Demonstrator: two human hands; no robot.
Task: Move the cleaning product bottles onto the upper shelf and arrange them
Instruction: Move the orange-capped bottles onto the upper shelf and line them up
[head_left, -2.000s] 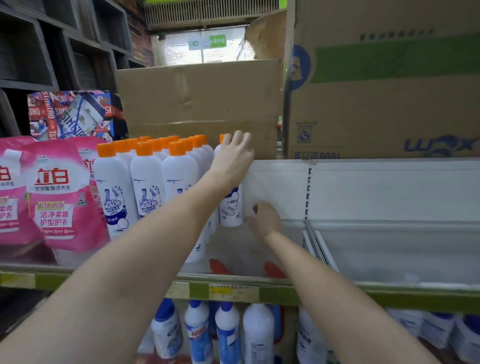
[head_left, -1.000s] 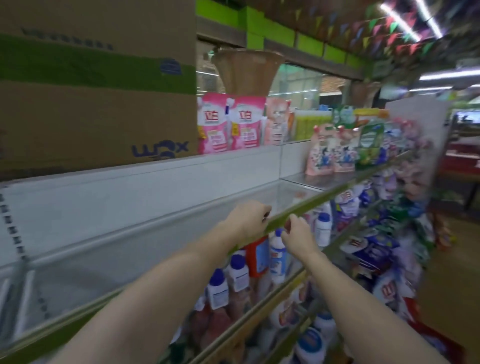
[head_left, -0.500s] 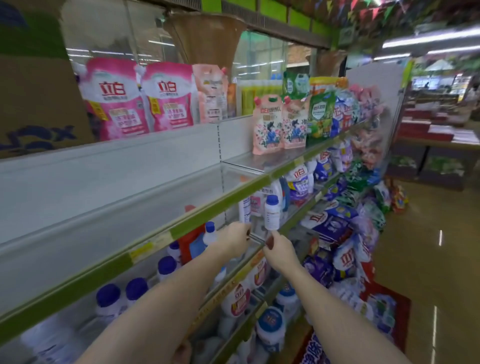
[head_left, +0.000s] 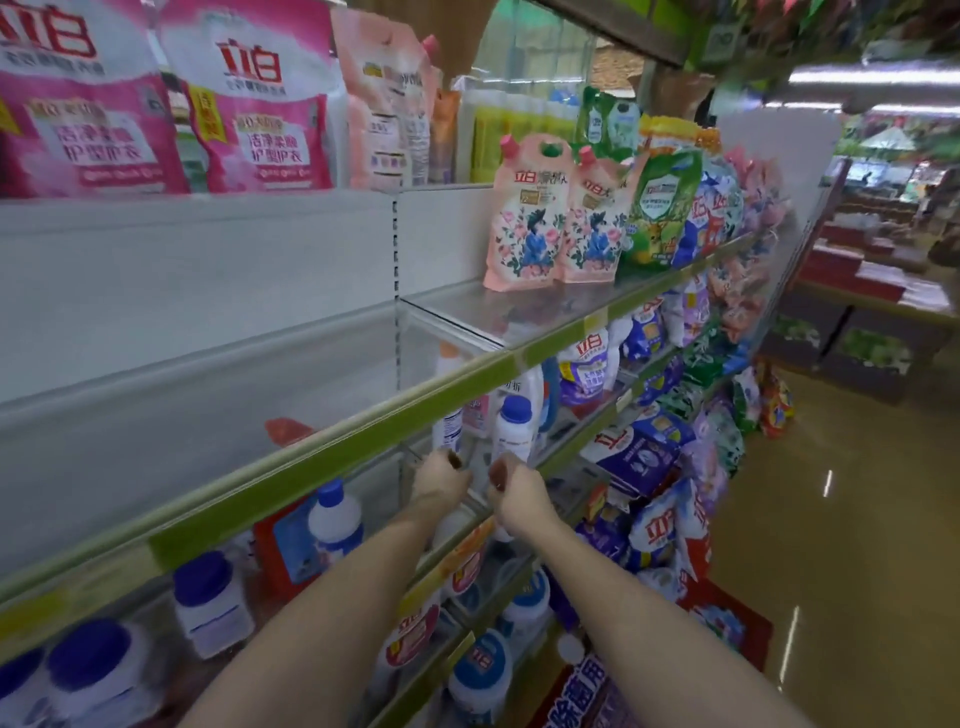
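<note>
The upper shelf (head_left: 208, 410) is a bare glass board with a green front edge. Below it, on the lower shelf, stand white cleaning bottles with blue caps: one (head_left: 514, 431) straight ahead and a second white bottle (head_left: 448, 428) to its left, half hidden by the shelf edge. My left hand (head_left: 440, 480) reaches under the upper shelf, just below the half-hidden bottle. My right hand (head_left: 517, 499) sits just below the blue-capped bottle. Both hands have loosely curled fingers and nothing in them. More blue-capped bottles (head_left: 335, 514) stand to the lower left.
Floral detergent pouches (head_left: 524, 218) and green bags stand on the upper shelf to the right. Pink detergent bags (head_left: 249, 104) sit on top at the back. A red bottle (head_left: 283, 540) stands beside the blue-capped ones. Bagged goods fill the lower shelves; the aisle floor (head_left: 831, 519) lies to the right.
My view has swung right from the orange-capped bottles along the bare shelf. Both hands dropped from the upper shelf to under its edge, towards the blue-capped bottles.
</note>
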